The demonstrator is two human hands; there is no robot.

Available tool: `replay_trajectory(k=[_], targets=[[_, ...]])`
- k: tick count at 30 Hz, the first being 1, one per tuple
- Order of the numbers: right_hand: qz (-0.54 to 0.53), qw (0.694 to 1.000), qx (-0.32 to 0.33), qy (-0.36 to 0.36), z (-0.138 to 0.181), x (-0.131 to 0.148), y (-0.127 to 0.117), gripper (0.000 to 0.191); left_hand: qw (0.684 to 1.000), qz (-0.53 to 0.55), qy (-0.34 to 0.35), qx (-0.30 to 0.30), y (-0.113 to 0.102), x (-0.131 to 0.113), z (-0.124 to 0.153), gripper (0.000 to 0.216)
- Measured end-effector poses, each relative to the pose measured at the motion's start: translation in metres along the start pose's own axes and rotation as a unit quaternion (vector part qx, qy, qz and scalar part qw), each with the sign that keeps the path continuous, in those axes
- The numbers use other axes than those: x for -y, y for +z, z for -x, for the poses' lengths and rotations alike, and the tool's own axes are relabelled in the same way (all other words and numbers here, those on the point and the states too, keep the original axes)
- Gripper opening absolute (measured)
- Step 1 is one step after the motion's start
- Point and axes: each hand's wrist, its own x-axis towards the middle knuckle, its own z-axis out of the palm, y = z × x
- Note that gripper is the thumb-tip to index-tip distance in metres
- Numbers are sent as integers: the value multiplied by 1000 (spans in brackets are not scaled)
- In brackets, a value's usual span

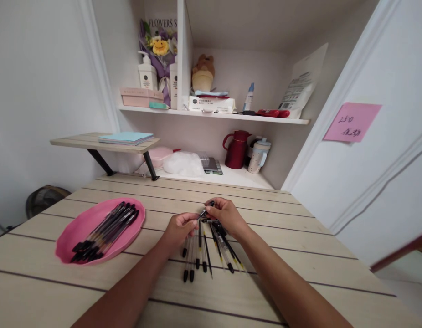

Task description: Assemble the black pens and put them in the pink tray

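Note:
My left hand (178,229) and my right hand (224,216) meet over the middle of the wooden table (300,246), both pinched on one black pen (204,211) held between them. Under and just in front of the hands lies a loose bunch of several clear pens with black caps (207,253), fanned out on the tabletop. To the left stands a pink oval tray (76,230) holding several more black pens (106,231) laid side by side.
A small raised shelf with blue notebooks (125,137) stands at the back left. Behind the table a recess holds a red jug (236,149), a white cup (259,156), bottles and boxes. A pink sticky note (352,121) hangs on the right wall.

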Motion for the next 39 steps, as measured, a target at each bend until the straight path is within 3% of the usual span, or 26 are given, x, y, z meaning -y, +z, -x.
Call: replay_trajectory(k=[8, 16, 21, 23, 26, 31, 33, 36, 39], targets=[[1, 1000, 4, 12, 1, -5, 7, 22, 1000, 0, -3, -19, 1, 0, 1, 33], [11, 1000, 12, 5, 2, -8, 8, 23, 999, -6, -3, -32, 2, -2, 2, 21], [11, 1000, 19, 19, 3, -6, 9, 28, 1000, -4, 10, -7, 2, -6, 4, 34], [13, 999, 28, 19, 4, 1, 7, 34, 998, -40, 32, -39, 0, -11, 2, 31], [6, 1000, -10, 20, 4, 13, -2, 44, 983, -113, 72, -124, -15, -23, -2, 22], [25, 999, -37, 25, 2, 27, -23, 39, 924, -248, 93, -277, -75, -63, 8, 20], [23, 998, -46, 26, 1, 31, -29, 38, 841, -432, 18, -324, -99, -79, 19, 20], [16, 998, -53, 19, 1, 34, -33, 36, 766, -549, -106, -318, -124, -91, 34, 20], [16, 999, -48, 13, 2, 37, -33, 35, 738, -583, -175, -291, -138, -90, 42, 17]])
